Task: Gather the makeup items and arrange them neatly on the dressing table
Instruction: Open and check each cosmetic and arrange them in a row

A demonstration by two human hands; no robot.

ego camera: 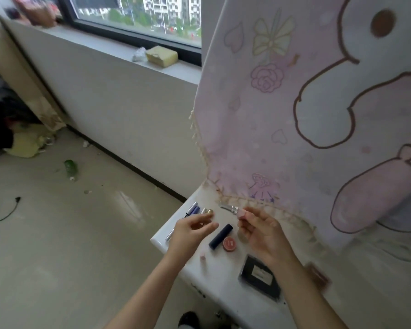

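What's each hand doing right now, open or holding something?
Left hand: open, holding nothing.
Right hand: pinching the pink lip gloss tube.

I see a pale floor (57, 257) left of the left hand (188, 233), a dark-framed window (133, 10) far beyond it, and a pink cloth (294, 115) beyond the right hand (261, 231).

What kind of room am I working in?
Probably a bedroom in a high-rise flat: white dressing table with a dark lipstick tube, pink cartoon cloth hung behind it, window facing apartment blocks.
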